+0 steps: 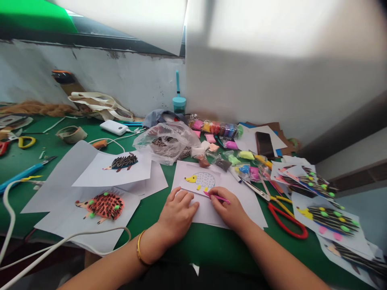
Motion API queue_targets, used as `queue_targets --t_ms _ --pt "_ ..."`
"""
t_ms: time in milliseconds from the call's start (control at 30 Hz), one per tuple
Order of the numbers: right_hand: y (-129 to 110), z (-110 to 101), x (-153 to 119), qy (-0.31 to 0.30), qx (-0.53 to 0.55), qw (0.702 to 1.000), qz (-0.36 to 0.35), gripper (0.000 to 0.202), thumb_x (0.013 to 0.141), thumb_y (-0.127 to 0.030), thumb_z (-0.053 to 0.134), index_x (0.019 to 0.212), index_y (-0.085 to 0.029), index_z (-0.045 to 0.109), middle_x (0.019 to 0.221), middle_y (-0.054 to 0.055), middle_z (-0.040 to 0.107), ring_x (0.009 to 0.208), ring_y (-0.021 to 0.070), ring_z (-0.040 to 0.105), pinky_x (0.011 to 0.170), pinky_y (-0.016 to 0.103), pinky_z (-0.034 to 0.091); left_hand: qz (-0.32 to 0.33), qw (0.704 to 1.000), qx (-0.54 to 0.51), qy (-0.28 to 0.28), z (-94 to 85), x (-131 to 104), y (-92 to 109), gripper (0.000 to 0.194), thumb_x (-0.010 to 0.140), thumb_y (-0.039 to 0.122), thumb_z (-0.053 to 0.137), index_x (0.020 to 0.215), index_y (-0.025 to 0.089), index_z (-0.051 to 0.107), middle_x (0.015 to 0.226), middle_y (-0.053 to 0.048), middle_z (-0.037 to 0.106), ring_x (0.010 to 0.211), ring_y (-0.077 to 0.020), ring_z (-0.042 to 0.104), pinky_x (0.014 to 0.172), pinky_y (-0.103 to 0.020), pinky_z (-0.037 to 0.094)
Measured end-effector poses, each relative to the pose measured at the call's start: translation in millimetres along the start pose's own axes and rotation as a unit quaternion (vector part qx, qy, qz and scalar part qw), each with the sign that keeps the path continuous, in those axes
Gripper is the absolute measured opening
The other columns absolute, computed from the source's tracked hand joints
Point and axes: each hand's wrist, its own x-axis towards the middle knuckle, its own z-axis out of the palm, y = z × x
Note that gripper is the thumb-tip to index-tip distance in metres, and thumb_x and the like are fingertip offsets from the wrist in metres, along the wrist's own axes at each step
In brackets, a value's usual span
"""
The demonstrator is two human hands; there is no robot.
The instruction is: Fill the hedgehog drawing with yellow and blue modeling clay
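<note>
A hedgehog picture (208, 179) on white paper lies in front of me, its body drawn with small blue strokes and its face and feet filled in yellow clay. My left hand (177, 213) rests on the paper at the lower left, fingers lightly spread and holding nothing. Pinched in my right hand (230, 211) is a thin pink clay modelling tool (223, 199). The tool's pointed tip is by the hedgehog's feet; whether it touches the clay I cannot tell. White sheets (250, 205) lie beneath the picture.
Small bags of coloured clay (246, 155) and a plastic bag of sunflower seeds (169, 141) sit behind. Red-and-yellow scissors (287, 213) lie at right, near finished hedgehog pictures (329, 221). More pictures (102, 205), a cable (75, 235) and a blue craft knife (24, 175) are at left.
</note>
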Motion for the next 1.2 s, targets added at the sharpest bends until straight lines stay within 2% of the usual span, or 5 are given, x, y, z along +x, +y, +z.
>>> queue_targets --t_ms 133,500,767,933,1200 --pt "-1 -1 0 -0.001 0.000 1.000 -0.002 0.015 0.089 -0.021 0.051 0.093 -0.022 0.065 0.095 0.004 0.070 0.091 0.0202 0.065 0.084 0.033 0.051 -0.050 0.999 0.007 -0.004 0.2 1 -2 0.025 0.082 0.014 0.059 0.103 0.024 0.068 0.106 -0.006 0.065 0.106 -0.0239 0.056 0.109 -0.049 0.033" --pt "-2 -2 -1 -0.001 0.002 1.000 0.002 0.015 0.090 -0.022 0.051 0.093 -0.023 0.065 0.095 0.004 0.070 0.092 0.0205 0.065 0.084 0.033 0.051 -0.022 0.999 -0.025 0.030 -9.7 -4 0 0.024 0.083 0.013 0.056 0.098 0.026 0.070 0.100 -0.003 0.066 0.100 -0.0218 0.056 0.110 -0.048 0.032" --pt "-4 -2 0 -0.004 -0.003 1.000 0.001 0.014 0.091 -0.024 0.050 0.093 -0.022 0.065 0.095 0.005 0.070 0.091 0.0204 0.064 0.083 0.033 0.051 -0.060 0.998 0.010 -0.011 -2.9 -7 -1 0.031 0.083 0.013 0.057 0.111 0.023 0.067 0.106 -0.007 0.066 0.106 -0.0252 0.056 0.109 -0.049 0.032" --pt "-3 -2 -1 -0.001 -0.004 1.000 -0.005 0.014 0.091 -0.023 0.051 0.094 -0.023 0.065 0.096 0.005 0.070 0.092 0.0206 0.065 0.084 0.033 0.051 -0.016 1.000 -0.002 -0.012 -4.5 -11 0 0.031 0.084 0.015 0.057 0.110 0.026 0.068 0.111 -0.005 0.066 0.106 -0.0244 0.056 0.110 -0.048 0.030" --pt "-3 -2 0 0.002 -0.009 1.000 -0.005 0.014 0.091 -0.024 0.051 0.093 -0.023 0.065 0.095 0.005 0.071 0.091 0.0208 0.065 0.082 0.033 0.052 -0.042 0.998 -0.008 -0.046 -9.1 -20 4 0.041 0.082 0.016 0.058 0.121 0.027 0.064 0.117 -0.005 0.066 0.112 -0.0253 0.055 0.109 -0.048 0.029"
